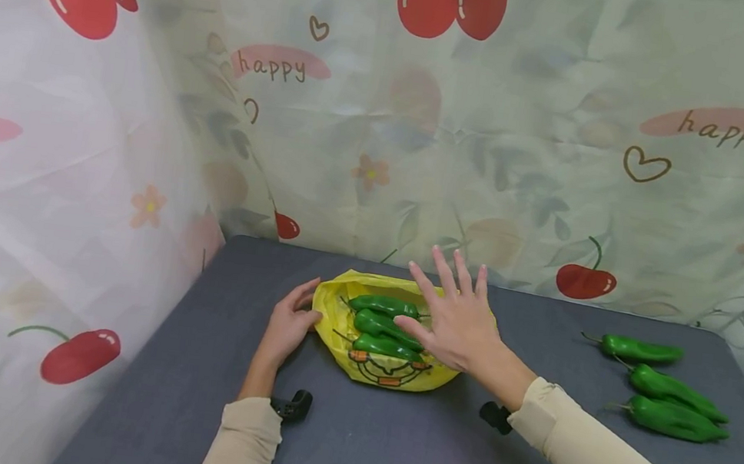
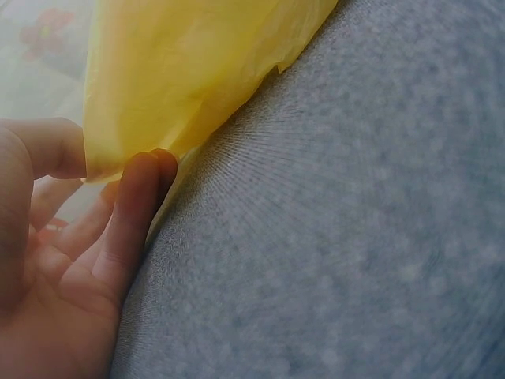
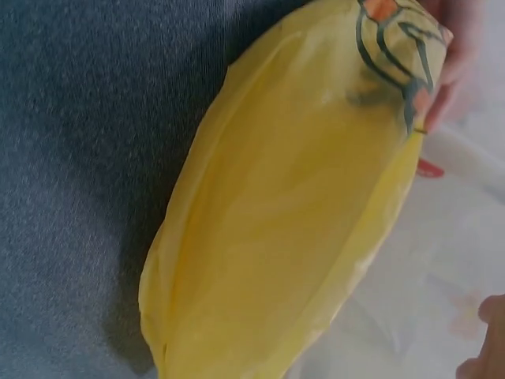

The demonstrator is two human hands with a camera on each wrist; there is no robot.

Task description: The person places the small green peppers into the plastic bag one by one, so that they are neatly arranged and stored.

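A yellow plastic bag (image 1: 336,351) with a printed picture lies on the table, its mouth spread open. Inside it, three long green peppers (image 1: 383,325) lie side by side. At the bag's left edge, my left hand (image 1: 286,330) holds the rim; in the left wrist view, its digits meet the bag's thin yellow film (image 2: 197,71). My right hand (image 1: 465,325) is spread over the bag's right side, fingers straight and apart, holding nothing. It hides part of the bag and some pepper ends. Only a bit of this hand appears at the right wrist view's edge.
Three more green peppers (image 1: 669,388) lie at the right of the dark grey table (image 1: 373,449), stems pointing left. A printed curtain (image 1: 370,131) with cherries and hearts hangs behind the table and along its left. Each wrist wears a small black camera (image 1: 298,406).
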